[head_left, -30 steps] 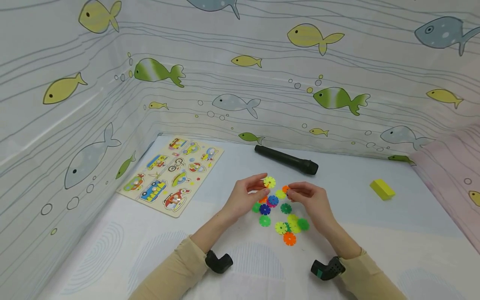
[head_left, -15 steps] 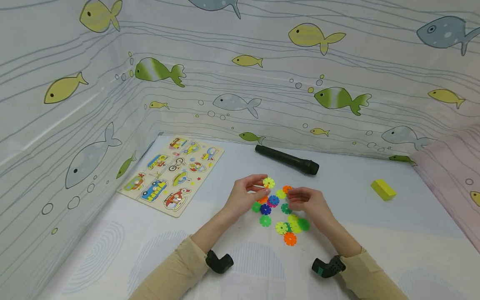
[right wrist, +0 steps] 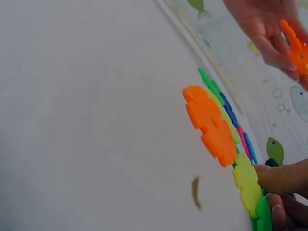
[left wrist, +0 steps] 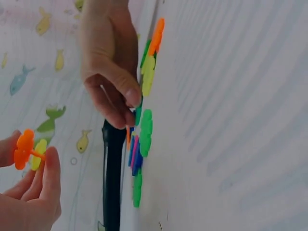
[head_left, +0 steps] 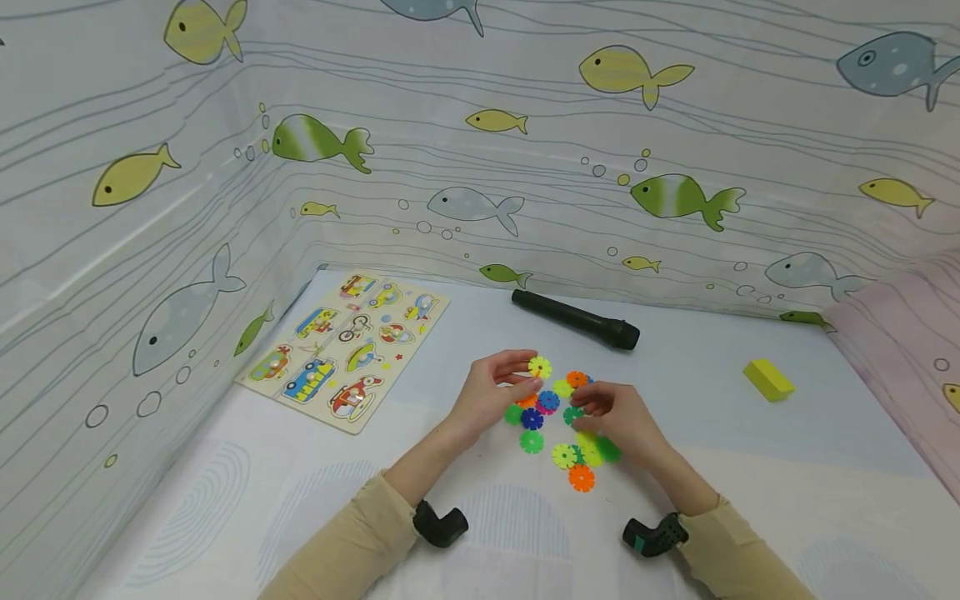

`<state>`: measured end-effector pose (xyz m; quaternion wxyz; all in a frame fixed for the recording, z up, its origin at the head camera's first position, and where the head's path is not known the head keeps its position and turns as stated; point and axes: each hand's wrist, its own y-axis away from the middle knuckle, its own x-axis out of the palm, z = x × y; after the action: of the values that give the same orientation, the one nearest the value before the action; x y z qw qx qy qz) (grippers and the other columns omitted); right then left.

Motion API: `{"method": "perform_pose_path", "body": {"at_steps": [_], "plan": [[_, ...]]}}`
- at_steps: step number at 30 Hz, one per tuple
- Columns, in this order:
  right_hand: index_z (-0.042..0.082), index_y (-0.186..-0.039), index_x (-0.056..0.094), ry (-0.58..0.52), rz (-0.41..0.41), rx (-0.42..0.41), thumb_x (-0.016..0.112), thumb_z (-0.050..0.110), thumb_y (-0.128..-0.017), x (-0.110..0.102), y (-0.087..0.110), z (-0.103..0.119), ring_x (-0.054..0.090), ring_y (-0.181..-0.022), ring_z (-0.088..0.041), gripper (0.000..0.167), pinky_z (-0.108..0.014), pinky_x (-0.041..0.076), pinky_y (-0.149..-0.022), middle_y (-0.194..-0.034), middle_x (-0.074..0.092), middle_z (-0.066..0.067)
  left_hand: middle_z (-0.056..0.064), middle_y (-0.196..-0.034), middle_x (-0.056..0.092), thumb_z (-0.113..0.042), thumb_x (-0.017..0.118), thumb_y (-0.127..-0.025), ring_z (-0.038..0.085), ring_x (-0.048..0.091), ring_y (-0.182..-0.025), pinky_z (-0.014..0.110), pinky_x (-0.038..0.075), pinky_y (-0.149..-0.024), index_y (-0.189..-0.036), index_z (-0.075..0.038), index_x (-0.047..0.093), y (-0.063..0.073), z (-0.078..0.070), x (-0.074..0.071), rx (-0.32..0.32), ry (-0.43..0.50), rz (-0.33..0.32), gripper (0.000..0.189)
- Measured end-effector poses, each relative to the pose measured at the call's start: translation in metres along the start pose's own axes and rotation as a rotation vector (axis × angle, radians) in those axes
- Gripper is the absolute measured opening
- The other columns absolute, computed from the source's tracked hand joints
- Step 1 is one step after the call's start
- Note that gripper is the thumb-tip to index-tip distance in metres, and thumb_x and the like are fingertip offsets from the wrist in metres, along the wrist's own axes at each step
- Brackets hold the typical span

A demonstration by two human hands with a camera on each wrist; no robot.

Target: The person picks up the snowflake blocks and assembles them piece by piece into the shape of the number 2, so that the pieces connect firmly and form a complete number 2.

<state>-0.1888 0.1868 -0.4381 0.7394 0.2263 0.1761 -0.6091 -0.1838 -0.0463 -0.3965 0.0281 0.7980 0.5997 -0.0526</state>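
Observation:
My left hand (head_left: pixel 495 393) pinches a small build of flower-shaped slotted discs, with a yellow disc (head_left: pixel 540 367) joined to an orange disc (left wrist: pixel 24 149). It hangs raised above the loose pieces. My right hand (head_left: pixel 618 414) is low over the table, fingertips and thumb right at a dark green disc (head_left: pixel 572 416), with a gap between thumb and fingers. An orange disc (head_left: pixel 577 379) lies just beyond it. Loose discs lie between and below the hands, among them a blue disc (head_left: pixel 549 402), a light green disc (head_left: pixel 532 442) and a nearer orange disc (head_left: pixel 581 478).
A wooden picture puzzle board (head_left: pixel 341 354) of vehicles lies at the left. Behind the discs is a black microphone (head_left: pixel 576 320). A yellow block (head_left: pixel 768 380) sits at the right. Fish-patterned sheets (head_left: pixel 465 150) wall in the table.
My right hand has moved away from the orange disc toward me, down to the dark green disc. My left hand stays nearly still with its joined discs.

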Motion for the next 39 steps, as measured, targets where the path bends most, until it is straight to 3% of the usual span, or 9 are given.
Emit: {"method": "perform_pose_path", "body": {"at_steps": [10, 17, 22, 27, 31, 39], "plan": [[0.006, -0.111, 0.072, 0.091, -0.018, -0.044, 0.081, 0.009, -0.082, 0.002, 0.004, 0.002, 0.057, -0.090, -0.021, 0.031, -0.027, 0.050, -0.078, -0.107, 0.070, -0.007, 0.013, -0.115, 0.070, -0.012, 0.069, -0.094, 0.018, 0.064, -0.101, 0.023, 0.057, -0.084, -0.136, -0.011, 0.060, 0.001, -0.001, 0.001, -0.002, 0.013, 0.003, 0.043], [0.008, -0.102, 0.073, 0.136, -0.069, -0.051, 0.080, 0.021, -0.085, 0.001, 0.004, 0.001, 0.052, -0.080, -0.020, 0.023, -0.027, 0.046, -0.067, -0.088, 0.064, -0.004, 0.012, -0.116, 0.069, -0.012, 0.069, -0.095, 0.019, 0.064, -0.103, 0.022, 0.057, -0.083, -0.138, -0.012, 0.059, 0.001, -0.002, 0.002, 0.005, -0.008, 0.008, 0.044], [0.010, -0.106, 0.075, 0.014, -0.142, -0.089, 0.079, 0.030, -0.087, 0.001, 0.006, 0.008, 0.065, -0.080, -0.022, 0.028, -0.027, 0.055, -0.071, -0.092, 0.073, -0.005, 0.012, -0.118, 0.067, -0.015, 0.068, -0.095, 0.020, 0.061, -0.106, 0.023, 0.057, -0.084, -0.136, -0.011, 0.062, 0.000, 0.000, 0.001, 0.005, -0.028, 0.019, 0.042], [0.006, -0.114, 0.074, -0.139, -0.164, -0.212, 0.072, 0.025, -0.093, -0.001, 0.012, 0.018, 0.072, -0.081, -0.029, 0.029, -0.026, 0.058, -0.073, -0.092, 0.075, -0.017, 0.012, -0.120, 0.066, -0.017, 0.068, -0.096, 0.021, 0.061, -0.109, 0.025, 0.057, -0.085, -0.136, -0.010, 0.062, 0.000, 0.001, 0.002, 0.004, -0.037, 0.034, 0.041], [0.005, -0.113, 0.072, -0.163, -0.155, -0.266, 0.066, 0.020, -0.098, -0.002, 0.014, 0.022, 0.072, -0.080, -0.027, 0.023, -0.024, 0.058, -0.071, -0.094, 0.075, -0.019, 0.012, -0.118, 0.066, -0.016, 0.068, -0.095, 0.020, 0.063, -0.106, 0.024, 0.056, -0.085, -0.136, -0.009, 0.062, 0.000, 0.001, 0.002, 0.002, -0.040, 0.063, 0.041], [0.001, -0.107, 0.072, -0.170, -0.172, -0.260, 0.065, 0.020, -0.098, -0.001, 0.014, 0.023, 0.068, -0.073, -0.027, 0.022, -0.023, 0.058, -0.070, -0.081, 0.072, -0.013, 0.009, -0.113, 0.068, -0.018, 0.068, -0.096, 0.018, 0.064, -0.106, 0.024, 0.055, -0.086, -0.138, -0.007, 0.059, 0.000, 0.004, 0.004, 0.007, -0.065, 0.137, 0.045]]}}
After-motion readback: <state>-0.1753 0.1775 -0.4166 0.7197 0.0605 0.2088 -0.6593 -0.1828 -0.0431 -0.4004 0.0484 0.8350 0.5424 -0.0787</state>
